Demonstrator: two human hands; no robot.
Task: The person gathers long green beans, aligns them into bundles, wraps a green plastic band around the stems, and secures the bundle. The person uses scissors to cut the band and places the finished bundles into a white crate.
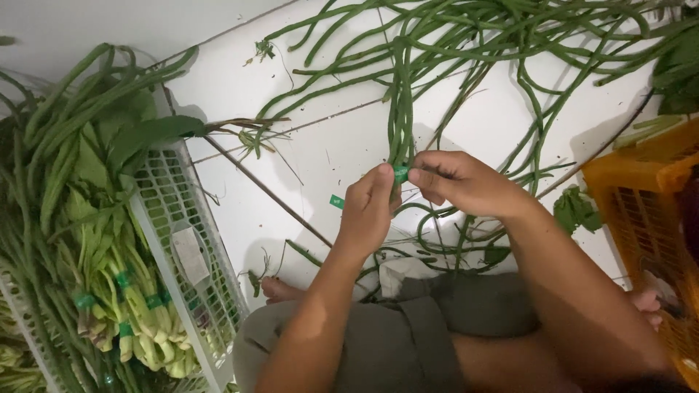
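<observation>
Pinching green tape [400,173] around long bean bundle [400,109], both hands [415,191] raised together, fingertips closed on tape.

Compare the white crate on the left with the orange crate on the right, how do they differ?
The white crate is heaped with long beans and tied leafy greens; the orange crate shows no produce in the part in view. The white crate sits beside the person's left knee and shows much of its side wall, while the orange crate sits by the right arm, cut off by the picture's edge. Both are plastic with mesh walls and stand on the white tiled floor.
</observation>
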